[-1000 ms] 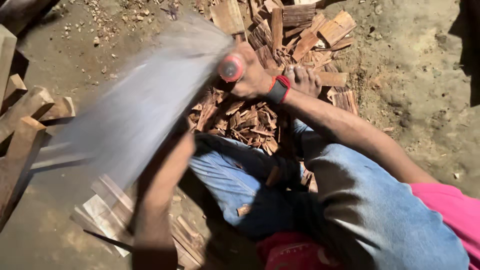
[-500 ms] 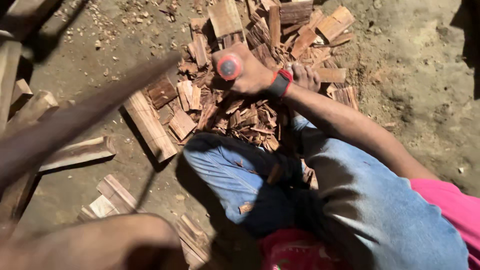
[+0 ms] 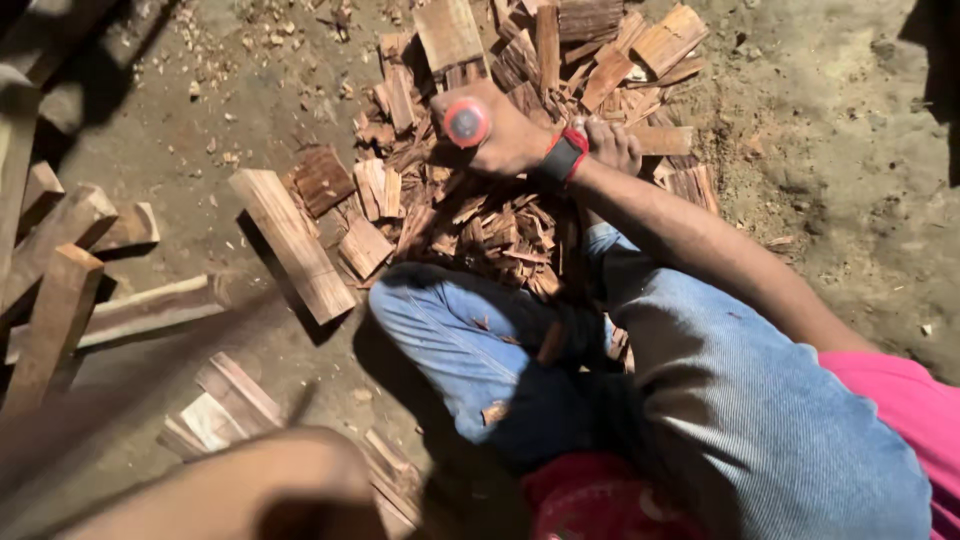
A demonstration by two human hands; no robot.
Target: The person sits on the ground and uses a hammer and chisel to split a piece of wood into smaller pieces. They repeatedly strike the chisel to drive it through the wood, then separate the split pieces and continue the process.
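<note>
Head view, the only view. We find the right hand point(image 3: 505, 135) out ahead of the bent knees, over the pile of wood chips point(image 3: 490, 230). Its fingers are wrapped tightly round a red-capped handle point(image 3: 467, 121). The handle's long axis points almost straight up at the camera, so we see only its round red end with a grey centre. What lies below the fist is hidden. A red and black wristband point(image 3: 563, 156) sits on that wrist.

The left forearm point(image 3: 250, 490) crosses the bottom edge, close to the lens and blurred. A grey streak point(image 3: 130, 400) runs from it toward the left. We cannot tell what the streak is, nor how the left fingers stand. The right hand is therefore the nearer one to the pile.

Materials: the chips are thin, reddish, splintered and rough. A pale squared billet point(image 3: 290, 243) lies left of the pile, long axis slanting down to the right. Further rough billets point(image 3: 60, 300) lie well apart at the left on the packed dirt floor point(image 3: 830, 150).
</note>
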